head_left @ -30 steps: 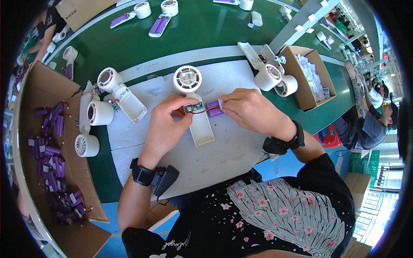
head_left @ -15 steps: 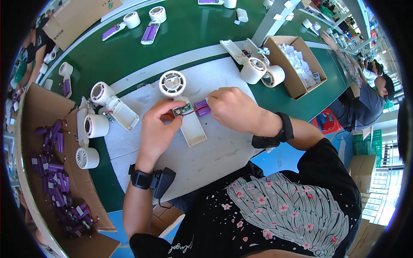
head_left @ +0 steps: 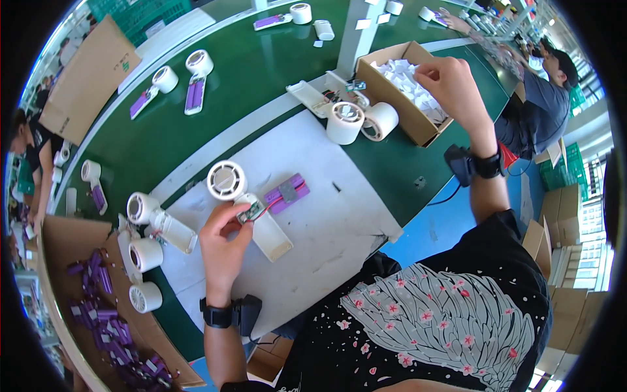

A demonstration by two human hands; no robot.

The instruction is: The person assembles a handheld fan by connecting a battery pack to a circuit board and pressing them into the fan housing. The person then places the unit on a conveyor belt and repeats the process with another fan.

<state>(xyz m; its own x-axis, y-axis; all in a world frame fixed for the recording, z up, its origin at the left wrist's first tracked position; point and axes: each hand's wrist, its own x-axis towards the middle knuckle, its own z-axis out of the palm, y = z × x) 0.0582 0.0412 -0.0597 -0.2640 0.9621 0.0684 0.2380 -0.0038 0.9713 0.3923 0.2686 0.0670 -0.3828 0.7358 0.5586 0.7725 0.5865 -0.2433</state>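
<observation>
My left hand (head_left: 224, 242) is closed on the near side of a white handheld fan (head_left: 268, 236), thumb and fingers at the small green circuit board (head_left: 248, 212) in its open handle. The round fan head (head_left: 226, 180) points away from me. Red wires run from the board to a purple battery pack (head_left: 287, 193), which lies beside the handle with a grey patch facing up. Off to the right, my right hand (head_left: 452, 88) is raised over a cardboard box (head_left: 431, 134) of small white pieces (head_left: 408, 83). Its fingertips are pinched; whatever they hold cannot be made out.
A large carton (head_left: 124, 307) at the left holds many purple battery packs (head_left: 111, 333). Several fan housings stand left of the white mat (head_left: 326, 248), and more white housings (head_left: 345, 122) sit beside the small box. A metal post (head_left: 358, 39) rises behind; a co-worker (head_left: 539, 98) sits right.
My right hand has left the battery pack and moved right, up over the box of white pieces. The pack now lies on the mat. My left hand still grips the fan.
</observation>
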